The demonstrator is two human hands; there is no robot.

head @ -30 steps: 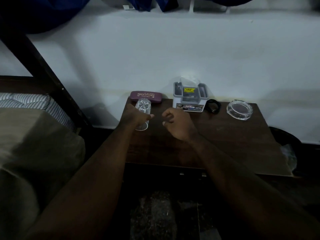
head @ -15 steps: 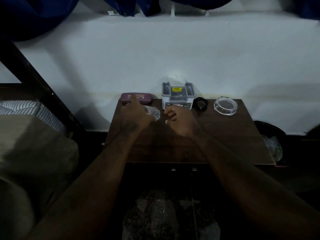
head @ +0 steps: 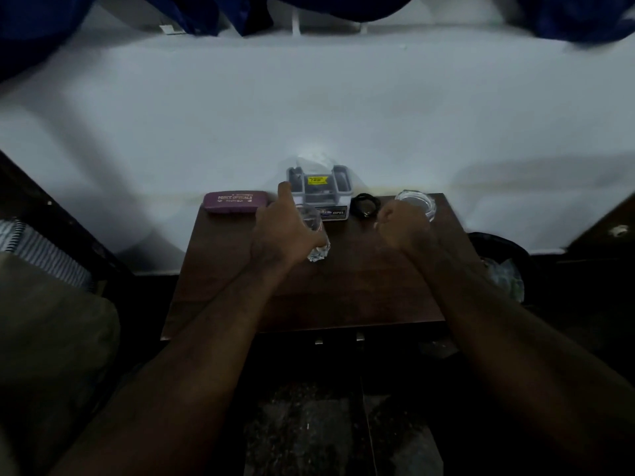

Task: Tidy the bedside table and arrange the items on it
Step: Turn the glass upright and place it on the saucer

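My left hand [head: 285, 231] grips a clear drinking glass [head: 318, 250] over the middle of the dark wooden bedside table [head: 343, 290], index finger stretched out toward the box. My right hand [head: 403, 228] is a closed fist holding nothing, just in front of a round glass ashtray [head: 421, 202] at the back right. Along the back edge lie a purple glasses case [head: 235, 202], a white plastic box with a yellow label [head: 321, 190], and a black ring-shaped band [head: 366, 205].
A white wall rises behind the table. A dark bed frame [head: 51, 221] and striped mattress [head: 41, 252] stand at the left. A black bin with a plastic liner [head: 501, 266] sits right of the table. Blue cloth hangs above.
My left hand has carried the glass from the table's left side toward the middle, in front of the box. My right fist has moved right, close to the ashtray.
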